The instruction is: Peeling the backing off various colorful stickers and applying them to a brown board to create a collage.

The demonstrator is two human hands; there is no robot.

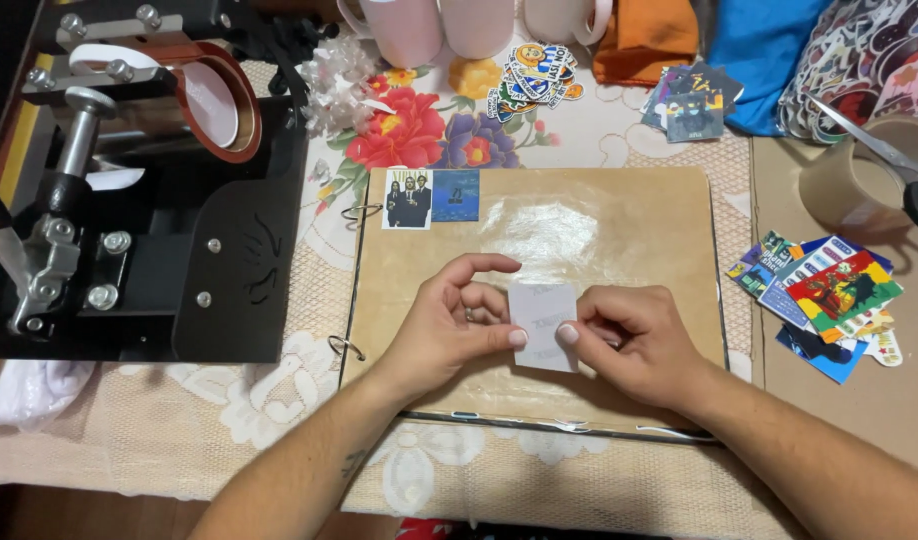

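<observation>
While pinched between thumb and fingertips of both left hand (449, 325) and right hand (634, 340), small pale rectangular sticker backing (542, 322), matte and papery, just above glossy tan album page (599, 225) with metal binder rings (347, 346).

Home craft corner, mug heat press (149, 180) on a lace-covered counter (179, 420), blank mugs (449, 25), sticker piles (829, 300), tape roll (859, 185), scissors (879, 150)

I see a pale grey paper card (541, 325) over a tan glossy binder page (599, 240), a cream lace tablecloth with red flowers (409, 130), and a black metal press (179, 250).
</observation>
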